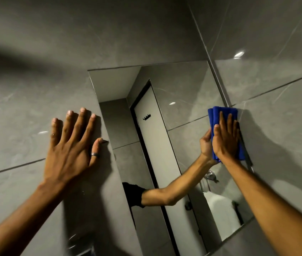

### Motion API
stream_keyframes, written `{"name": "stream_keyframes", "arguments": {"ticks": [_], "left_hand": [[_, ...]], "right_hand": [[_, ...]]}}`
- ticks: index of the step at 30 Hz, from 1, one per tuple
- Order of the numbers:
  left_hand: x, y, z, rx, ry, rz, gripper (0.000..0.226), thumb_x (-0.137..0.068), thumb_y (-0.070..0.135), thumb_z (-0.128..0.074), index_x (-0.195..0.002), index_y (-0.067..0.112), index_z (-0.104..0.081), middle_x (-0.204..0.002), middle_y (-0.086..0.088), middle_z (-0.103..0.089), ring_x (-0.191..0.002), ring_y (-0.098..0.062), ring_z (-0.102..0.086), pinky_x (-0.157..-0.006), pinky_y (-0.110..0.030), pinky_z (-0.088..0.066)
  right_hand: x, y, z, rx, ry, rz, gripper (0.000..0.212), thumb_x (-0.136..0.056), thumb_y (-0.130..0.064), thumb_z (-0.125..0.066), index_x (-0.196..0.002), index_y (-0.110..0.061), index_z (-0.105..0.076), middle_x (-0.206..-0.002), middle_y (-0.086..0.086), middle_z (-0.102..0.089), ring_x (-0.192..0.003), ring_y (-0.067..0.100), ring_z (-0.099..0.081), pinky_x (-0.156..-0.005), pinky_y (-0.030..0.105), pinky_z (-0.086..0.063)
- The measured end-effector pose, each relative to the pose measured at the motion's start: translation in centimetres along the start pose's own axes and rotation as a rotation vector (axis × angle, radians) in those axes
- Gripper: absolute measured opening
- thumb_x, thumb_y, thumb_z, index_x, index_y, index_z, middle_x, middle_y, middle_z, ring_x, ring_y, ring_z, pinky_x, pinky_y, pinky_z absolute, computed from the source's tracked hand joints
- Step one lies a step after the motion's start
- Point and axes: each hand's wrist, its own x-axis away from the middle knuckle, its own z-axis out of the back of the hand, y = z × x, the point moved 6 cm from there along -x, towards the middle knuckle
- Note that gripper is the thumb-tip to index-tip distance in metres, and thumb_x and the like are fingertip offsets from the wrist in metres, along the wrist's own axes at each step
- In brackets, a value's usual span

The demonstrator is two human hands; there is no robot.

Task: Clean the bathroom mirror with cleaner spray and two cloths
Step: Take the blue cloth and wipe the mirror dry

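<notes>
The rectangular mirror (pixel 174 85) hangs on a grey tiled wall and appears tilted in my view. My right hand (pixel 226 138) lies flat on a folded blue cloth (pixel 224 113), pressing it against the mirror's right edge, about halfway up. My left hand (pixel 72 145) rests flat on the wall tile just left of the mirror, fingers spread, thumb touching the mirror's left edge, holding nothing. A ring sits on that thumb. The mirror reflects my right arm and the cloth. No spray bottle or second cloth is in sight.
Grey marble-look tiles (pixel 35 80) surround the mirror, and a side wall (pixel 275 52) meets it at a corner on the right. Reflected in the glass are a white door with a black hook rack, a chrome tap and a white fixture. A dark blurred object (pixel 80 242) sits low left.
</notes>
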Motion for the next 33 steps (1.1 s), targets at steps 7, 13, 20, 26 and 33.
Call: {"name": "stream_keyframes", "arguments": {"ticks": [7, 13, 20, 26, 33], "left_hand": [[-0.1, 0.1, 0.3, 0.034, -0.064, 0.026, 0.074, -0.101, 0.057, -0.02, -0.164, 0.019, -0.006, -0.173, -0.008, -0.001, -0.161, -0.029, 0.003, -0.13, -0.053, 0.001], [-0.1, -0.7, 1.4, 0.168, -0.059, 0.107, 0.073, -0.099, 0.043, -0.026, -0.162, 0.009, -0.016, -0.172, -0.013, -0.007, -0.16, -0.027, -0.002, -0.131, -0.048, -0.001], [-2.4, -1.8, 1.8, 0.121, -0.114, 0.131, 0.074, -0.1, 0.049, -0.02, -0.164, 0.015, -0.007, -0.173, -0.009, 0.003, -0.16, -0.027, 0.009, -0.131, -0.048, 0.005], [-2.0, -1.6, 1.1, 0.111, -0.049, 0.138, 0.072, -0.101, 0.053, -0.01, -0.163, 0.017, -0.004, -0.173, -0.009, 0.004, -0.16, -0.027, 0.008, -0.131, -0.052, -0.001], [-2.2, -1.2, 0.8, 0.031, 0.012, 0.127, 0.071, -0.101, 0.047, -0.023, -0.162, 0.012, -0.014, -0.172, -0.011, -0.007, -0.161, -0.03, -0.003, -0.13, -0.055, -0.008]], "right_hand": [[5.3, -16.3, -1.3, 0.001, 0.029, 0.207, 0.059, -0.1, -0.041, -0.022, -0.158, -0.032, -0.015, -0.168, 0.005, -0.012, -0.155, 0.027, -0.013, -0.125, 0.048, -0.014], [15.9, -28.0, -3.4, -0.103, -0.033, 0.495, 0.058, -0.101, -0.044, -0.024, -0.158, -0.035, -0.012, -0.169, 0.003, -0.009, -0.156, 0.028, -0.008, -0.125, 0.052, -0.01], [13.7, -29.2, -3.1, -0.098, -0.071, 0.615, 0.057, -0.102, -0.043, -0.02, -0.158, -0.038, -0.008, -0.169, 0.0, -0.004, -0.156, 0.025, -0.001, -0.126, 0.051, -0.006], [3.7, -23.6, -1.9, -0.048, -0.004, 0.521, 0.059, -0.1, -0.042, -0.021, -0.158, -0.038, -0.007, -0.168, -0.001, -0.012, -0.155, 0.024, -0.012, -0.126, 0.048, -0.012], [-11.1, -13.6, 0.0, -0.013, 0.002, 0.266, 0.059, -0.1, -0.044, -0.014, -0.158, -0.036, -0.008, -0.169, 0.001, -0.008, -0.156, 0.025, -0.01, -0.125, 0.048, -0.011]]}}
